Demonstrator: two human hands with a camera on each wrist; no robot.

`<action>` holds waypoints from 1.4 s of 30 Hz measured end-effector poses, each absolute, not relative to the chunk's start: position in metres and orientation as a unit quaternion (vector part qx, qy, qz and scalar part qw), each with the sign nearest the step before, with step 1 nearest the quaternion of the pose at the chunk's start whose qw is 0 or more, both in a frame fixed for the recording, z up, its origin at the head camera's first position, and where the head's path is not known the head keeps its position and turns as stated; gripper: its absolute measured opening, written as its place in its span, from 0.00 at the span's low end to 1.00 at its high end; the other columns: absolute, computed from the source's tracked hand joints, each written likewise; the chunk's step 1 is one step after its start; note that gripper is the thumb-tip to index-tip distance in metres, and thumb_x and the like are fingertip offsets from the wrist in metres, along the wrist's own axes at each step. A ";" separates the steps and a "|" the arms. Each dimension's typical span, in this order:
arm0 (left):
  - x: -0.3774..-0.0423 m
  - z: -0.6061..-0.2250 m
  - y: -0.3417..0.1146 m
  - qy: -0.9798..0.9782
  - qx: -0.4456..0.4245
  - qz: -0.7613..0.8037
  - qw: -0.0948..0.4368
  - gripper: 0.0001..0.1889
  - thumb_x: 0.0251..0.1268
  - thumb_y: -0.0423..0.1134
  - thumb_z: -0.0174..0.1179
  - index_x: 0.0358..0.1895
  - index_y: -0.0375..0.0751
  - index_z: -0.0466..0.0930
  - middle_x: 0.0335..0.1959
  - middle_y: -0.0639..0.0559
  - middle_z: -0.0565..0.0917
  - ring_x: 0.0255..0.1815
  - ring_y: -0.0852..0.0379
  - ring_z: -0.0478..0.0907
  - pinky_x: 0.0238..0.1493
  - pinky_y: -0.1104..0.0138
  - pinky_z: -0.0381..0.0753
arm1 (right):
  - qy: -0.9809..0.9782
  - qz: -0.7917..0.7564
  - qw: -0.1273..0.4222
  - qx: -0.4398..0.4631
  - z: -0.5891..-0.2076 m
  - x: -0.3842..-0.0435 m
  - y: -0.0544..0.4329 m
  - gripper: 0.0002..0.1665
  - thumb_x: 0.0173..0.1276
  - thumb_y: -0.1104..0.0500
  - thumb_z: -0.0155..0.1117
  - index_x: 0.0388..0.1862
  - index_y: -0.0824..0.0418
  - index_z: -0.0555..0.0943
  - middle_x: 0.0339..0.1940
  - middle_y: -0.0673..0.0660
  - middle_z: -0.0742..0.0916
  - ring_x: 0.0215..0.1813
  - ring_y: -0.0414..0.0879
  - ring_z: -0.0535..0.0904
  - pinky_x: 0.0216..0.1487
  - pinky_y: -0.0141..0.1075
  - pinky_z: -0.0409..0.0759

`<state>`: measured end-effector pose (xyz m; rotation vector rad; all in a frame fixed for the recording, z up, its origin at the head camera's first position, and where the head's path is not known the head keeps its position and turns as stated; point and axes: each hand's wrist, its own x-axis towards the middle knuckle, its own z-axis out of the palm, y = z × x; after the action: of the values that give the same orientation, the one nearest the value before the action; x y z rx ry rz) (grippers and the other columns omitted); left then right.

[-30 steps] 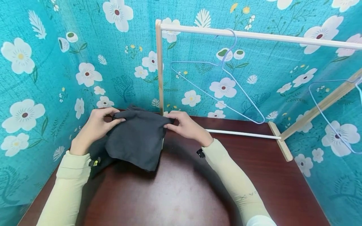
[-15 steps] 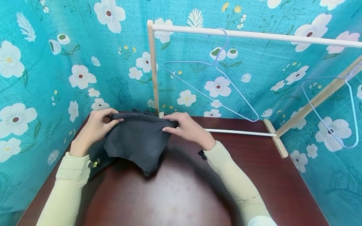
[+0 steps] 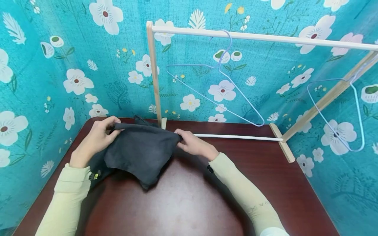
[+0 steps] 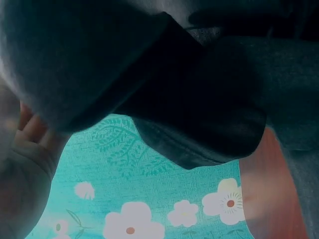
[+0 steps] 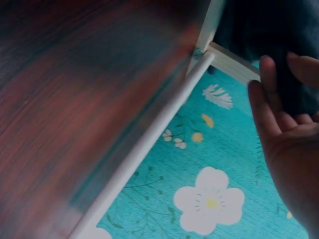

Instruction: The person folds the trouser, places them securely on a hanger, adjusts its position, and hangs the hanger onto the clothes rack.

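Observation:
A dark grey cloth garment (image 3: 141,152) is stretched between my two hands at the left of the table, one lower corner hanging toward me. My left hand (image 3: 95,139) pinches its upper left edge between thumb and fingers. At the upper right corner, my right hand (image 3: 195,143) grips the cloth with curled fingers. The left wrist view shows folds of the garment (image 4: 89,59) draping past my left hand (image 4: 30,159). In the right wrist view, dark cloth (image 5: 299,30) runs between the thumb and fingers of my right hand (image 5: 291,139). The garment's exact kind is hidden by its folds.
A wooden rack (image 3: 154,75) stands behind, its top rail (image 3: 260,36) carrying a lilac-blue wire hanger (image 3: 189,87). A second hanger (image 3: 355,98) hangs at the right. The dark red table (image 3: 183,209) meets a turquoise floral curtain (image 3: 124,52).
The garment's lower corner has swung down and left. My right hand has turned, its fingers curling further round the corner. The head view has shifted rightward.

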<state>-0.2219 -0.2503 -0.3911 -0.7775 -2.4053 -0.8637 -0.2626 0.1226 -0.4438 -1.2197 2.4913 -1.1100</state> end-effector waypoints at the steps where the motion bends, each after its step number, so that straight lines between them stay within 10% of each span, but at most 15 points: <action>1: -0.222 -0.391 -0.251 -0.875 -0.283 -0.315 0.236 0.11 0.59 0.21 0.68 0.38 0.39 0.79 0.29 0.50 0.83 0.25 0.64 0.70 0.28 0.76 0.68 | 0.830 -0.374 0.075 -0.407 -0.443 -0.263 0.123 0.12 0.74 0.67 0.59 0.53 0.60 0.72 0.34 0.54 0.80 0.33 0.46 0.77 0.38 0.35 0.77; 13: -0.212 -0.378 -0.269 -0.860 -0.230 -0.366 0.272 0.09 0.60 0.23 0.69 0.39 0.36 0.80 0.35 0.50 0.83 0.32 0.73 0.74 0.37 0.80 0.70 | 0.795 -0.438 -0.007 -0.420 -0.388 -0.255 0.130 0.13 0.77 0.63 0.53 0.57 0.56 0.78 0.47 0.53 0.83 0.44 0.44 0.77 0.45 0.38 0.78; 22: -0.207 -0.371 -0.276 -0.853 -0.210 -0.381 0.289 0.11 0.61 0.23 0.68 0.45 0.32 0.81 0.39 0.78 0.79 0.33 0.76 0.75 0.38 0.84 0.71 | 0.750 -0.427 -0.111 -0.494 -0.356 -0.232 0.120 0.18 0.77 0.65 0.56 0.64 0.62 0.77 0.53 0.56 0.84 0.48 0.44 0.78 0.46 0.36 0.79; 28: -0.206 -0.373 -0.277 -0.850 -0.213 -0.380 0.294 0.10 0.62 0.23 0.67 0.45 0.32 0.81 0.39 0.79 0.78 0.29 0.75 0.74 0.34 0.83 0.70 | 0.726 -0.424 -0.134 -0.524 -0.347 -0.212 0.111 0.21 0.73 0.69 0.61 0.63 0.66 0.78 0.48 0.58 0.85 0.43 0.44 0.77 0.40 0.34 0.77; 38: -0.207 -0.382 -0.287 -0.860 -0.193 -0.363 0.303 0.09 0.63 0.23 0.67 0.45 0.31 0.81 0.40 0.83 0.75 0.33 0.81 0.73 0.38 0.85 0.69 | 0.778 -0.405 0.065 -0.476 -0.385 -0.212 0.104 0.18 0.72 0.52 0.69 0.57 0.56 0.82 0.46 0.48 0.83 0.46 0.39 0.76 0.47 0.38 0.81; 42: -0.207 -0.383 -0.288 -0.863 -0.199 -0.353 0.302 0.09 0.61 0.22 0.67 0.43 0.32 0.81 0.39 0.80 0.76 0.31 0.81 0.72 0.36 0.85 0.69 | 0.792 -0.351 0.165 -0.472 -0.411 -0.220 0.104 0.37 0.61 0.45 0.78 0.65 0.54 0.76 0.56 0.46 0.81 0.56 0.37 0.77 0.62 0.35 0.76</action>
<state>-0.2075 -0.2883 -0.3830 -0.5281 -2.2882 -0.9370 -0.2197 0.1037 -0.4108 -1.3453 2.2547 -0.9996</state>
